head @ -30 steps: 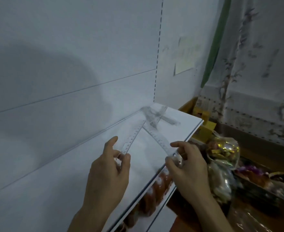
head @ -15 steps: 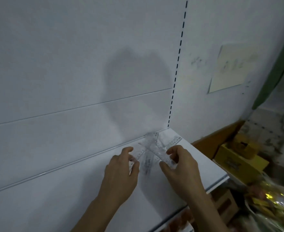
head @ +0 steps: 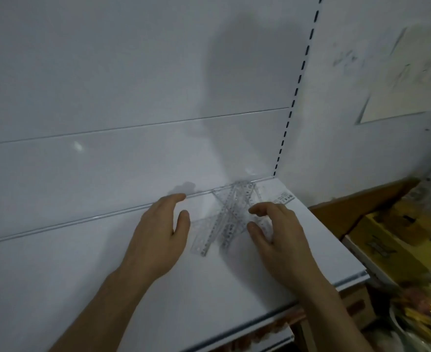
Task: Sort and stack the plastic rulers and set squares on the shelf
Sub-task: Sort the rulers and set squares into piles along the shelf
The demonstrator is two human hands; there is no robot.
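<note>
Both rulers [head: 224, 219] have slid back into the far corner of the shelf [head: 247, 288], lying crossed by the wall, and your left hand [head: 158, 240] and right hand [head: 283, 240] sit beside them, fingers loose, holding nothing, ready to straighten them.

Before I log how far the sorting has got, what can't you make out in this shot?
- How many rulers and set squares are in the pile: head view, clear plastic overlaps and blurs.
- Ruler markings: too small and blurred.
- Whether the right hand touches the pile: its fingers curl over it, contact hidden.
- Writing on the note: smeared, cut by the right edge.
- Goods under the shelf: hidden by the shelf.
</note>
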